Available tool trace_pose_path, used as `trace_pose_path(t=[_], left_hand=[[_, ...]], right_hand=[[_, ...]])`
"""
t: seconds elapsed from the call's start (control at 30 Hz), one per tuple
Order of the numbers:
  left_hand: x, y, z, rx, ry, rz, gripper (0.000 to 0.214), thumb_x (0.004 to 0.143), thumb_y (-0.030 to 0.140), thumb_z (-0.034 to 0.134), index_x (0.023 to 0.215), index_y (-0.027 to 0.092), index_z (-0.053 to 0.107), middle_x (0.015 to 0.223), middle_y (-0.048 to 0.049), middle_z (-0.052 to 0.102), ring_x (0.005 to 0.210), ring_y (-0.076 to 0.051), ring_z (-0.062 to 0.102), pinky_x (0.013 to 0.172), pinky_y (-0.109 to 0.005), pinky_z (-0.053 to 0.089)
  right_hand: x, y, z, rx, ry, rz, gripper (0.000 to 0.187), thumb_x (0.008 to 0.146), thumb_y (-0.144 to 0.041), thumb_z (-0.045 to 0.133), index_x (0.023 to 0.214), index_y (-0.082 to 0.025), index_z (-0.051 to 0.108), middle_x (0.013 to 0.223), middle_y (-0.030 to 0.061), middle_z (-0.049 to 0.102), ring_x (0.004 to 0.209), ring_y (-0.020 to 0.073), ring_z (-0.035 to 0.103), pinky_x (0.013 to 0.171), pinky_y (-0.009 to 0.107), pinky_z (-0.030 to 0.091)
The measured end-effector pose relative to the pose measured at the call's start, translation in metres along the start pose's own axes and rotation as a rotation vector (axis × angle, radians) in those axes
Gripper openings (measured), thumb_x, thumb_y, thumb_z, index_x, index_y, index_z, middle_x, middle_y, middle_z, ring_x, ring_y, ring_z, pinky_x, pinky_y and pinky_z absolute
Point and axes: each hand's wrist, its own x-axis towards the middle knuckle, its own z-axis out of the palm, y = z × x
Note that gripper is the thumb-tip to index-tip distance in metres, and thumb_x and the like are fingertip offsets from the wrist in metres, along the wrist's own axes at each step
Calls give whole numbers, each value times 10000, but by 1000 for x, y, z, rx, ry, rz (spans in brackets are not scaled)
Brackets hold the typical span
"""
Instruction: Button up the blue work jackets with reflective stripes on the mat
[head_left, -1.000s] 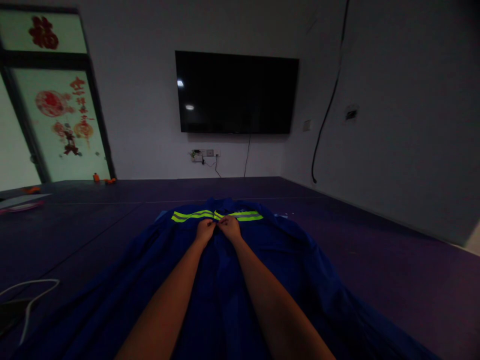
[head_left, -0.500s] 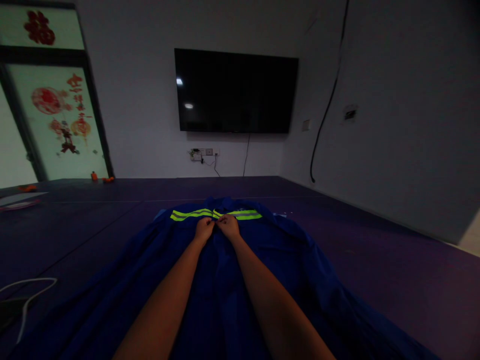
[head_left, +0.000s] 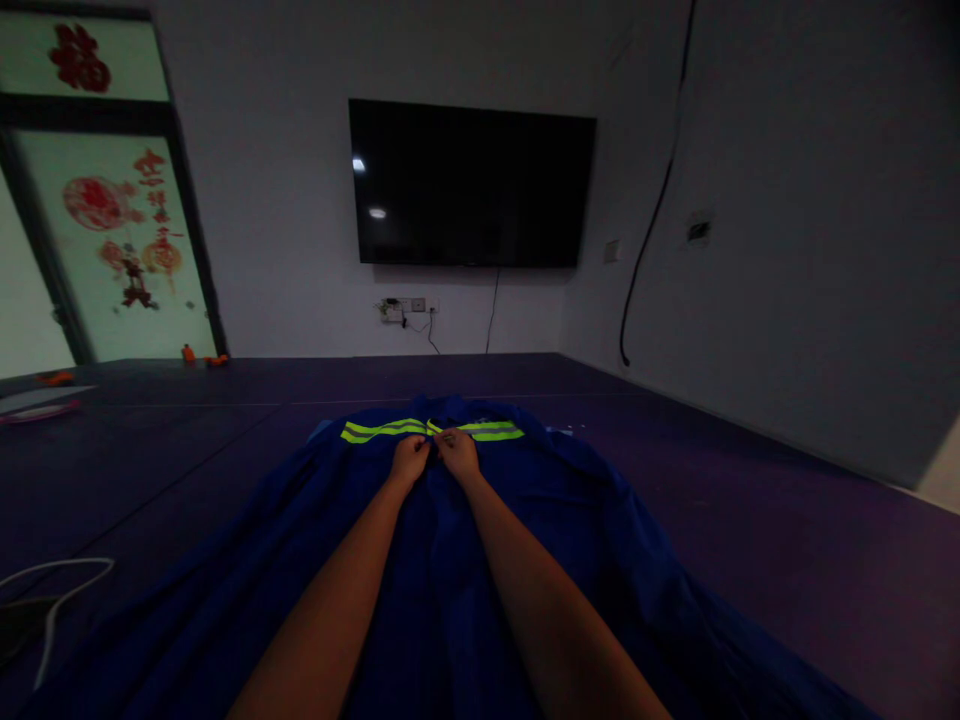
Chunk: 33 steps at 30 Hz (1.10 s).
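A dark blue work jacket (head_left: 555,520) lies spread out before me, its front facing up. Across its chest runs a yellow-green reflective strip (head_left: 491,431), split at the front opening. Just below the strip, my left hand (head_left: 410,457) pinches the jacket's front edge from the left. Close beside it, my right hand (head_left: 457,455) is closed on the front edge from the right, fingers curled. Whether a button or a zip is between the fingertips is too small and dark to tell.
The jacket rests on a dark purple surface (head_left: 720,460). A white cable (head_left: 82,575) curls at the lower left. Small orange objects (head_left: 216,360) stand near the glass door (head_left: 142,240). A television (head_left: 472,185) hangs on the far wall, and a black cable (head_left: 652,225) dangles at the right.
The right hand's fingers have shifted slightly and curled a little more at the front edge. The left hand and the jacket look almost unchanged.
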Motion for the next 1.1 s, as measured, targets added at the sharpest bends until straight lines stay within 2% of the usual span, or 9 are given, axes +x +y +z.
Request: trace_pose_path(t=[0.3, 0.7, 1.1], left_hand=[[1, -1, 0, -7, 15, 0, 171, 705, 235, 501, 579, 154, 583, 525, 23, 534, 552, -113, 501, 518, -196, 336], [0, 0, 0, 2, 20, -3, 176, 711, 226, 493, 599, 141, 600, 582, 8, 584, 579, -115, 514, 526, -192, 344], [0, 0, 0, -13, 26, 0, 196, 721, 247, 489, 578, 152, 584, 544, 16, 549, 545, -109, 496, 516, -196, 338]], right_hand=[[0, 0, 0, 11, -15, 6, 181, 760, -193, 478, 852, -170, 632, 527, -25, 588, 450, 98, 548, 439, 168, 388], [-2, -4, -2, 25, -26, 0, 221, 733, -184, 489, 861, -152, 667, 574, 16, 645, 543, 138, 605, 492, 184, 420], [-5, -10, -4, -10, -11, -9, 210, 721, -159, 507, 843, -156, 678, 627, 26, 667, 561, 137, 610, 522, 189, 433]])
